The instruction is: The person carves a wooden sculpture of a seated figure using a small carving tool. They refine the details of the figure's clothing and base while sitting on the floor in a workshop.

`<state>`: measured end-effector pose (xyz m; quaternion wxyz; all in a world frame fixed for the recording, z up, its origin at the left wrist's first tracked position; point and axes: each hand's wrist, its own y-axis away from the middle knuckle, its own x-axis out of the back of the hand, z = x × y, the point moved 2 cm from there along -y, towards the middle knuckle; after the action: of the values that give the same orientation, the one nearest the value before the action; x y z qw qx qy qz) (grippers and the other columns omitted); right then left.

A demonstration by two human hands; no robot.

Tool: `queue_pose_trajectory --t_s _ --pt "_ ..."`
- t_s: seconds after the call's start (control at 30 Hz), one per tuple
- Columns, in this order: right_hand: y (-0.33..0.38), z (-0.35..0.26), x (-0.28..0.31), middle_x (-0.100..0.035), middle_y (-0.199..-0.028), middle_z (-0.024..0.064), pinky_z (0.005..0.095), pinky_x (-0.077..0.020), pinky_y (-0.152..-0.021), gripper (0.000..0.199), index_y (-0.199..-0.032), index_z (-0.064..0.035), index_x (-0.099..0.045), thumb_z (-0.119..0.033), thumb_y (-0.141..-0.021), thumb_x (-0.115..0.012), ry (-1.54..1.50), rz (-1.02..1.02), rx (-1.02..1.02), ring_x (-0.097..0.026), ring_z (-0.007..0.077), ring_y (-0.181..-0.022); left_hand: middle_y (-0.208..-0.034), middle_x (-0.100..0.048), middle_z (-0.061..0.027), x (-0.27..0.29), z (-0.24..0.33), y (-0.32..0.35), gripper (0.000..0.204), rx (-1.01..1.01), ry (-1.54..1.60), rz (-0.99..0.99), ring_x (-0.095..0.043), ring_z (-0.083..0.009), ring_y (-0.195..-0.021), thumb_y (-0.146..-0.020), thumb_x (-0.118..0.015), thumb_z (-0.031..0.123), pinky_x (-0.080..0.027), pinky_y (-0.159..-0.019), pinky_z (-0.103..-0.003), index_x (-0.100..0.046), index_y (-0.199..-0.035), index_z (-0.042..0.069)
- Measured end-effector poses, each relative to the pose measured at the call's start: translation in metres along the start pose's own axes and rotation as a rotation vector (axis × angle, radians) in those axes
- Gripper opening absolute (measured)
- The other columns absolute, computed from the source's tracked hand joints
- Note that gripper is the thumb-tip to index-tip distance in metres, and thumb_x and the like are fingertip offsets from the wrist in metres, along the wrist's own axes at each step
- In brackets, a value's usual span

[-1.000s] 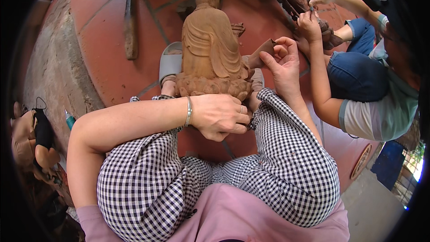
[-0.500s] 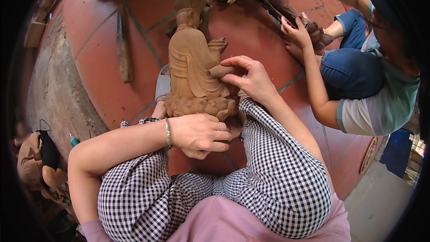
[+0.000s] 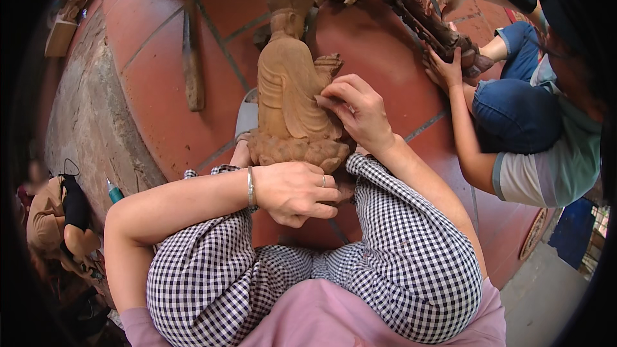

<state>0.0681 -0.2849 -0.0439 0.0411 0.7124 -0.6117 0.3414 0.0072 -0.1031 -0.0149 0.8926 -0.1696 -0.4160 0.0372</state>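
— So, where is the carved wooden figure (image 3: 292,90) against the hands?

— Just beyond the left hand (image 3: 295,191), which is curled shut around the lotus-shaped base from the near side. The right hand (image 3: 360,109) is on the figure's right flank, fingers pinched together and pressed flat against the wood; whether something thin sits under the fingertips I cannot tell.

— And the figure stands how?

— Upright on the red tiled floor (image 3: 160,90), between the person's knees in checked trousers (image 3: 398,244).

— What lies around?

— A long wooden strip (image 3: 191,64) well to the left of the left hand. Beyond the right hand, another person's hand (image 3: 445,69) rests on a dark branching carving (image 3: 418,13), well apart from the figure. A silver bangle (image 3: 250,187) circles the left wrist.
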Motion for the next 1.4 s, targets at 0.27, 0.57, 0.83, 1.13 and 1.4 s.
queue_pose_trajectory --t_s 0.27,0.57,0.83,1.13,1.4 --pt "-0.012 -0.006 -0.001 -0.058 -0.077 0.0066 0.0399 -0.0474 -0.066 0.018 -0.083 -0.0058 -0.067 -0.009 -0.074 -0.082 0.197 0.066 0.238 -0.058 0.0269 -0.075 -0.117 -0.061 -0.009 -0.002 0.0 0.0 0.052 0.013 -0.024 0.008 -0.062 -0.0227 -0.094 -0.066 -0.073 0.031 -0.054 -0.071 -0.035 -0.063 -0.113 0.011" --pt "-0.005 -0.002 -0.01 -0.06 -0.082 0.0102 0.0423 -0.0475 -0.073 0.019 -0.081 -0.0035 -0.064 -0.004 -0.073 -0.081 0.023 0.065 0.074 -0.059 0.0302 -0.08 -0.116 -0.061 -0.0093 -0.002 0.001 -0.001 0.052 0.018 -0.006 -0.029 -0.062 -0.0226 -0.092 -0.065 -0.074 0.031 -0.056 -0.071 -0.035 -0.063 -0.112 0.011" --pt "-0.008 0.001 -0.011 -0.067 -0.093 0.0119 0.0508 -0.0471 -0.104 0.018 -0.082 -0.0029 -0.065 -0.003 -0.071 -0.08 0.055 0.122 0.194 -0.066 0.0309 -0.099 -0.118 -0.062 -0.0101 0.0 0.001 -0.005 0.053 0.004 -0.04 -0.007 -0.062 -0.0225 -0.092 -0.065 -0.074 0.033 -0.056 -0.069 -0.034 -0.062 -0.112 0.011" --pt "-0.038 -0.012 -0.02 -0.06 -0.079 0.0108 0.0437 -0.0489 -0.067 0.015 -0.079 -0.005 -0.061 -0.006 -0.077 -0.075 0.055 0.153 0.095 -0.061 0.0322 -0.078 -0.119 -0.062 -0.0093 -0.001 -0.003 -0.001 0.052 -0.007 -0.056 -0.045 -0.062 -0.0221 -0.093 -0.066 -0.073 0.035 -0.055 -0.069 -0.034 -0.063 -0.112 0.013" --pt "-0.006 0.003 -0.016 -0.065 -0.085 0.0123 0.0382 -0.0566 -0.068 0.015 -0.085 -0.0018 -0.065 -0.009 -0.08 -0.078 -0.157 0.031 0.087 -0.069 0.0323 -0.085 -0.115 -0.062 -0.0089 -0.001 0.0 0.003 0.048 -0.004 -0.045 0.006 -0.062 -0.0224 -0.09 -0.069 -0.071 0.033 -0.055 -0.069 -0.034 -0.062 -0.11 0.011"
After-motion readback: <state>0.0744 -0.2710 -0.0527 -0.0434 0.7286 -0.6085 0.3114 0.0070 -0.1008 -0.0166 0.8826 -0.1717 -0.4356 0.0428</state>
